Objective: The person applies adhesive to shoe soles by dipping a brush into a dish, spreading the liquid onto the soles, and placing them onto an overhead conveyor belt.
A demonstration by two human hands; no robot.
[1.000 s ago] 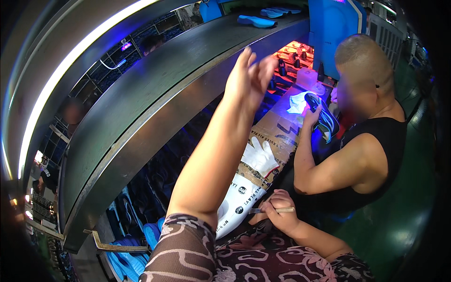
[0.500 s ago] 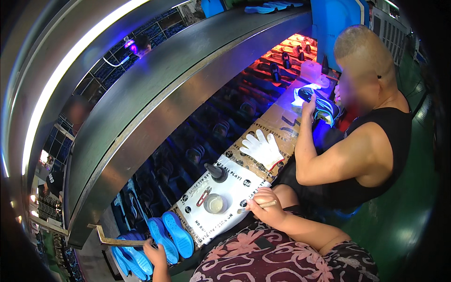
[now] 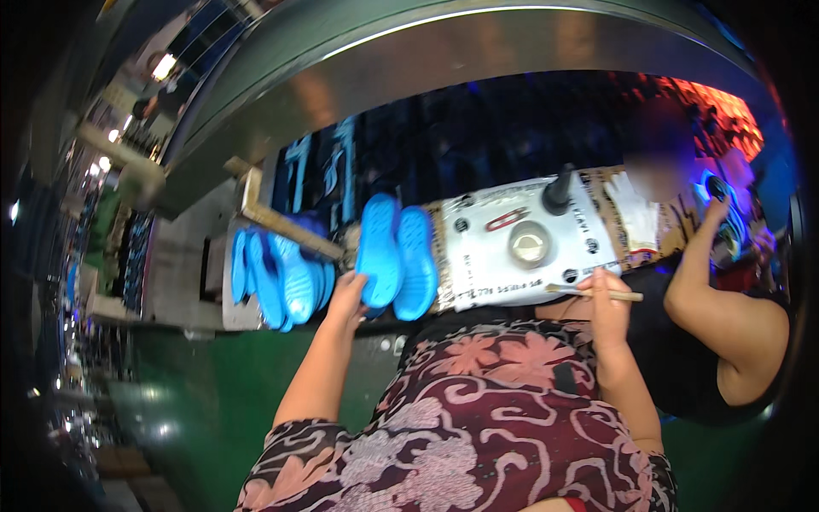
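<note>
My left hand (image 3: 345, 294) reaches forward, arm extended, its grip closing on the heel of a pair of blue shoe soles (image 3: 395, 260) lying at the bench (image 3: 478, 256) edge. My right hand (image 3: 607, 299) rests bent at the bench, pinching a thin stick (image 3: 595, 293).

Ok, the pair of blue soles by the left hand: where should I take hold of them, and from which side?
Take the pair of blue soles at their near rounded ends, coming from below on the person's side, where the left hand already touches them. They lie side by side, lengthwise away from the person, so one grip across both near ends probably lifts them together. The metal bar crowds their left.
</note>
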